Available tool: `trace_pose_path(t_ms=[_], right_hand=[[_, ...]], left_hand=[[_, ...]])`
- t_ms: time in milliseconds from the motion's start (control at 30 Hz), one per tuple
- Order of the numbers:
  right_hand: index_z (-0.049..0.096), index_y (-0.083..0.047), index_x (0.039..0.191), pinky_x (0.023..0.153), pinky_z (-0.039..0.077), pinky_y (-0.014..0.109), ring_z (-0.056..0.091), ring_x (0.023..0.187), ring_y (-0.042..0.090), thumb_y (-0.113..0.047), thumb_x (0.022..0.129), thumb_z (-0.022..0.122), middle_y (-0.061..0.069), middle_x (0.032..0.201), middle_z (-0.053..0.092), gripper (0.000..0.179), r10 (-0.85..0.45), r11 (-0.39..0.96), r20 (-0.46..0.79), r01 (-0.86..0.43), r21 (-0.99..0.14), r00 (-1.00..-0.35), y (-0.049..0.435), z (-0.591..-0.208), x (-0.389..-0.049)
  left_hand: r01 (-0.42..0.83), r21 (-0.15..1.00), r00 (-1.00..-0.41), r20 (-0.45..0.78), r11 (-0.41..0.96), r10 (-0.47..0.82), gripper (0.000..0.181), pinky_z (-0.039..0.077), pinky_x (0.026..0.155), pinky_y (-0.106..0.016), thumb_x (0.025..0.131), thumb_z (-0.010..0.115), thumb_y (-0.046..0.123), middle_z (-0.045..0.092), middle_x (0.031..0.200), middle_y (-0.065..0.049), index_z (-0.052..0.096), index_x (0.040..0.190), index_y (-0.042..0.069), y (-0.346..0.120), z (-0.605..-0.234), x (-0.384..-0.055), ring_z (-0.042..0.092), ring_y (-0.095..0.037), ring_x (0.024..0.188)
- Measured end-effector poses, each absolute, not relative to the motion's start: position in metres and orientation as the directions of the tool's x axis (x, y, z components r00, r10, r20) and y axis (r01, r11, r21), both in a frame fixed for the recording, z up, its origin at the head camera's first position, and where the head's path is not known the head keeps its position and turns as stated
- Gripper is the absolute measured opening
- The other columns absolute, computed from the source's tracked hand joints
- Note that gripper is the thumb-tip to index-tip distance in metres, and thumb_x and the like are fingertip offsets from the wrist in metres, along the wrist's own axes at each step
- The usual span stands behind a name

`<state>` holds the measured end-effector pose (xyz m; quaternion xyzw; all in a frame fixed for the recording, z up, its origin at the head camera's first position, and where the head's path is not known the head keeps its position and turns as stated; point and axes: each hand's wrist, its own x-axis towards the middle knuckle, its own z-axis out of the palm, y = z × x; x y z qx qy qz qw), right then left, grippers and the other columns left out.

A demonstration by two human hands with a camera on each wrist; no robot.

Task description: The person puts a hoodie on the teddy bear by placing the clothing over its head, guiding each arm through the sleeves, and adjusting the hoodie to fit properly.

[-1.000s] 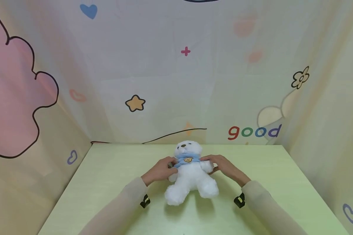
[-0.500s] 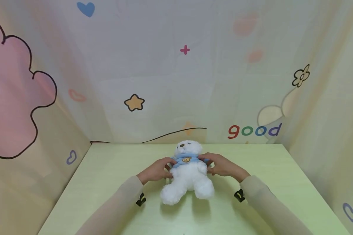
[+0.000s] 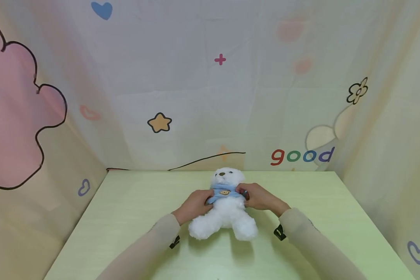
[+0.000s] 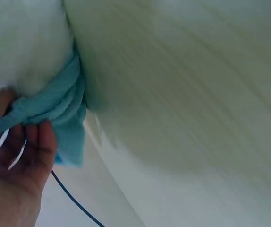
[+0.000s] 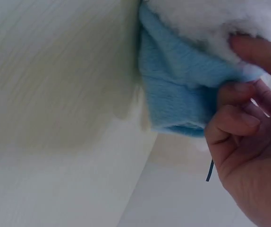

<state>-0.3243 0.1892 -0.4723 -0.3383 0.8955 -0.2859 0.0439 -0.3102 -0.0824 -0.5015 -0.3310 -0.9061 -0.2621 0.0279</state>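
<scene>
A white plush bear [image 3: 227,214] lies on its back, head toward the rear wall and legs spread toward me. Bunched across its chest is a small light-blue shirt [image 3: 218,198] with a yellow-brown badge. My left hand [image 3: 196,204] grips the shirt's left side; in the left wrist view its fingers pinch the folded blue cloth [image 4: 67,111] below the white fur. At the opposite side my right hand [image 3: 261,196] holds the shirt, with curled fingers at the blue sleeve [image 5: 173,94] and thumb against the fur in the right wrist view. The bear's arms are hidden.
The bear lies on a pale green table [image 3: 140,194]. A printed curtain [image 3: 182,77] closes off the back and both sides, close behind the bear's head. Black straps [image 3: 279,232] hang under the sleeves.
Both hands have shifted their hold from around the bear's arms to the shirt's edges. The bear's head has moved slightly right, and the arm beside my right hand is now covered.
</scene>
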Motion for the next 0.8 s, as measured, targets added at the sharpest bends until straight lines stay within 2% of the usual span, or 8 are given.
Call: trace_pose_path(t_ms=[133,233,300,400,467,533,700,800], right_hand=[[0.055,-0.018,0.082,0.057,0.031,0.020,0.039,0.060,0.005,-0.003,0.073,0.070,-0.009,0.066,0.044,0.023,-0.562,0.691,0.175,-0.575,-0.439,-0.808,0.183,-0.478,-0.321],[0.057,-0.019,0.082,0.056,0.031,0.022,0.041,0.061,0.007,-0.008,0.076,0.068,-0.008,0.068,0.048,0.016,-0.515,0.741,0.213,-0.556,-0.376,-0.830,0.181,-0.475,-0.316],[0.063,-0.017,0.090,0.057,0.039,0.023,0.049,0.066,0.008,-0.009,0.081,0.066,-0.006,0.077,0.059,0.013,-0.497,0.732,0.194,-0.528,-0.430,-0.846,0.182,-0.471,-0.312],[0.066,-0.012,0.109,0.059,0.053,0.029,0.059,0.079,0.012,-0.012,0.087,0.064,0.003,0.095,0.068,0.022,-0.508,0.666,0.088,-0.455,-0.591,-0.857,0.187,-0.463,-0.308],[0.064,-0.012,0.117,0.056,0.056,0.037,0.062,0.085,0.016,-0.019,0.089,0.068,0.007,0.101,0.069,0.028,-0.519,0.623,0.000,-0.379,-0.684,-0.855,0.189,-0.459,-0.307],[0.063,-0.012,0.117,0.053,0.056,0.038,0.062,0.084,0.017,-0.022,0.088,0.072,0.009,0.098,0.068,0.031,-0.543,0.612,-0.037,-0.366,-0.701,-0.839,0.189,-0.456,-0.306],[0.061,-0.017,0.095,0.057,0.042,0.022,0.050,0.067,0.009,-0.012,0.082,0.074,-0.004,0.077,0.060,0.019,-0.559,0.685,0.107,-0.531,-0.499,-0.822,0.181,-0.461,-0.307],[0.055,-0.019,0.082,0.056,0.031,0.022,0.043,0.062,0.009,-0.005,0.075,0.074,-0.008,0.069,0.051,0.024,-0.505,0.748,0.187,-0.536,-0.392,-0.843,0.175,-0.467,-0.307]], left_hand=[[0.634,0.354,-0.773,0.274,0.687,0.573,0.031,0.028,0.056,-0.018,0.088,0.068,0.007,0.034,0.064,0.009,0.042,0.073,0.015,-0.076,-0.500,-0.308,0.035,-0.006,0.059],[0.605,0.394,-0.796,0.265,0.692,0.544,0.029,0.028,0.056,-0.018,0.088,0.067,0.008,0.035,0.063,0.008,0.043,0.072,0.015,-0.076,-0.499,-0.309,0.035,-0.006,0.058],[0.564,0.471,-0.819,0.214,0.678,0.532,0.026,0.030,0.056,-0.018,0.088,0.064,0.010,0.036,0.065,0.008,0.044,0.073,0.015,-0.079,-0.499,-0.310,0.036,-0.005,0.059],[0.484,0.598,-0.838,0.106,0.639,0.536,0.022,0.030,0.059,-0.021,0.086,0.062,0.011,0.036,0.067,0.005,0.042,0.075,0.014,-0.086,-0.497,-0.310,0.036,-0.008,0.062],[0.446,0.638,-0.839,0.053,0.628,0.542,0.022,0.031,0.059,-0.022,0.085,0.061,0.012,0.035,0.068,0.005,0.041,0.075,0.014,-0.089,-0.498,-0.310,0.036,-0.009,0.062],[0.451,0.648,-0.829,0.048,0.614,0.557,0.024,0.030,0.059,-0.022,0.086,0.061,0.010,0.035,0.069,0.004,0.039,0.074,0.013,-0.091,-0.498,-0.309,0.035,-0.010,0.061],[0.552,0.526,-0.808,0.146,0.647,0.570,0.034,0.027,0.057,-0.020,0.087,0.063,0.010,0.031,0.066,0.006,0.036,0.068,0.016,-0.084,-0.502,-0.307,0.030,-0.007,0.058],[0.580,0.464,-0.804,0.190,0.670,0.564,0.038,0.025,0.056,-0.019,0.087,0.065,0.012,0.029,0.064,0.007,0.034,0.066,0.018,-0.077,-0.501,-0.305,0.028,-0.007,0.057]])
